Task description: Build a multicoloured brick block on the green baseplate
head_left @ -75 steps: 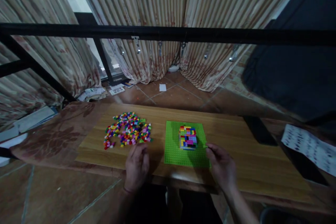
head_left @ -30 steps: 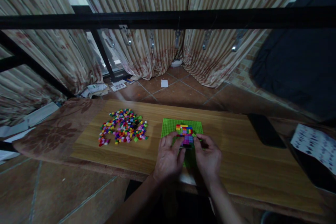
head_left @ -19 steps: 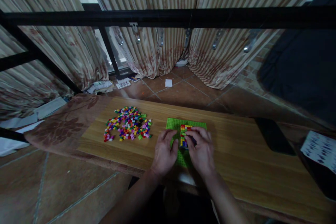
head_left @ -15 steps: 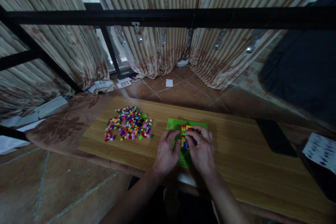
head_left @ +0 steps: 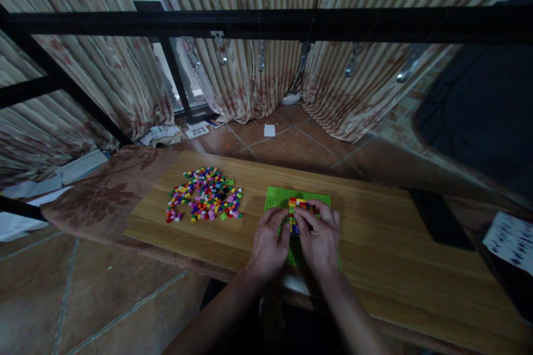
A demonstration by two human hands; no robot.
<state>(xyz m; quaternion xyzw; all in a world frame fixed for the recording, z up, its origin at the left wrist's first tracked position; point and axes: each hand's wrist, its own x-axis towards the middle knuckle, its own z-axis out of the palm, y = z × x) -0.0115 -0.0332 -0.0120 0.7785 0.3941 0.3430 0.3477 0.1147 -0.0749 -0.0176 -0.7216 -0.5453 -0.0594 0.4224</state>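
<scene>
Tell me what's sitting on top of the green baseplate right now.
A multicolored brick block stands on the green baseplate. The left hand and right hand close around it, covering its lower part and the plate's near half.

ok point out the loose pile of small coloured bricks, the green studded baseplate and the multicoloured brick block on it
loose pile of small coloured bricks (head_left: 205, 201), head view, middle of the heap
green studded baseplate (head_left: 277, 198), head view, bare far-left corner
multicoloured brick block (head_left: 296, 206), head view, top face between the fingers

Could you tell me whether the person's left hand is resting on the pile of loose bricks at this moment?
No, the left hand is at the brick block on the green baseplate, apart from the loose bricks.
</scene>
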